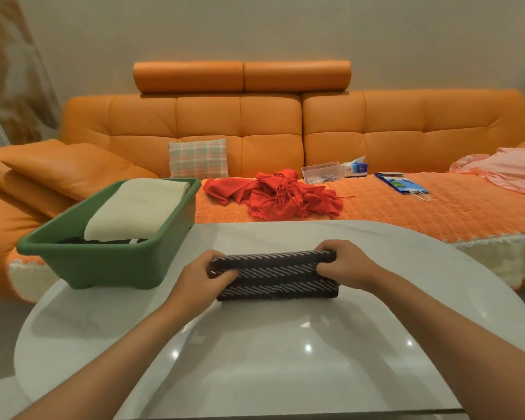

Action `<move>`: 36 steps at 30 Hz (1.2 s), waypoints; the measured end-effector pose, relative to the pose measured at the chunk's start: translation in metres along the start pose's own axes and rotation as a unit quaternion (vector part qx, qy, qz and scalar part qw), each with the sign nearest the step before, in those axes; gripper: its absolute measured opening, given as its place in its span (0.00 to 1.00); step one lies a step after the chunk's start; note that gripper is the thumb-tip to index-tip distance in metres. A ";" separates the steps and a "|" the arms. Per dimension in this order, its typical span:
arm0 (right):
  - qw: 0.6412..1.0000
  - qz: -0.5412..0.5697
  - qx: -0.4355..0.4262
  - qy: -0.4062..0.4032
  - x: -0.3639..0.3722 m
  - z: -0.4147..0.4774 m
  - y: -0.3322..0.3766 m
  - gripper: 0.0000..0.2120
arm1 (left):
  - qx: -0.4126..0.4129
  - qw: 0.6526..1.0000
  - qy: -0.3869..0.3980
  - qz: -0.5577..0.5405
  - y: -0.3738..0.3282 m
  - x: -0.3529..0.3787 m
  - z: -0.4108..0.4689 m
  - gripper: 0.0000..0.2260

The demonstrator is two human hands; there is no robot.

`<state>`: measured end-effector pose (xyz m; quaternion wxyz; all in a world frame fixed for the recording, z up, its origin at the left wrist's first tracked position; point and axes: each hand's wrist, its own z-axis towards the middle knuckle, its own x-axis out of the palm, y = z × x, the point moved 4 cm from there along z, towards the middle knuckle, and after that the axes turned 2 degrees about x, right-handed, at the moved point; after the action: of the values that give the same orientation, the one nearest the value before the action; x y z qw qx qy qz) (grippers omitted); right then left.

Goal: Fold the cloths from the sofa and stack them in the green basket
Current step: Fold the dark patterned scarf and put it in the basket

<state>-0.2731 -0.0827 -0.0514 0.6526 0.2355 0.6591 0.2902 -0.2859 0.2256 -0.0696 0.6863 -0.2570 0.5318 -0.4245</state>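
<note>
Striped cloth (pixel 275 275), dark with pale diagonal bars, lay folded into a narrow thick bundle on the white table (pixel 255 344), near its far edge, about centre. Left hand (pixel 205 275) gripped the bundle's left end, fingers curled over it; right hand (pixel 344 263) pinched the right end the same way. Both were closed on the cloth.

Green basket (pixel 103 268) stood at the table's far left edge, just beside the left hand. It held a folded cream cloth (pixel 137 210) over a dark cloth (pixel 103 240). Red cloth (pixel 279 195) sat crumpled on the sofa (pixel 209 122) seat behind the table; pink cloth (pixel 503 168) lay unfolded at the sofa's right end.

Risks, as judged:
- The bundle looked thick and springy, so the layers would likely pop open if either end were let go in the lift.
- The cream cloth rose to the rim at the far end, so a bundle set on it could slide or tilt.
- The basket sat close to the table edge, so a push while loading might shift it off.
</note>
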 end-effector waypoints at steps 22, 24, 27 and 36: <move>0.948 -0.276 -0.160 -0.013 0.079 0.033 0.023 0.22 | 0.150 0.889 0.126 0.414 -0.001 0.094 0.033 0.36; 0.949 -0.290 -0.124 0.002 0.075 0.038 0.007 0.23 | 0.133 0.895 0.122 0.407 0.006 0.085 0.035 0.36; 0.969 -0.239 -0.057 0.026 0.064 0.040 -0.018 0.23 | 0.098 0.922 0.130 0.351 0.021 0.065 0.035 0.29; 0.910 -0.410 -0.048 -0.031 0.066 0.038 0.006 0.29 | 0.054 0.904 0.135 0.402 0.022 0.033 0.035 0.23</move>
<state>-0.2380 -0.0299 -0.0943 0.7447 -0.0781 0.6625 0.0208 -0.2434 0.2054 -0.0939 0.7332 0.0755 0.6537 -0.1713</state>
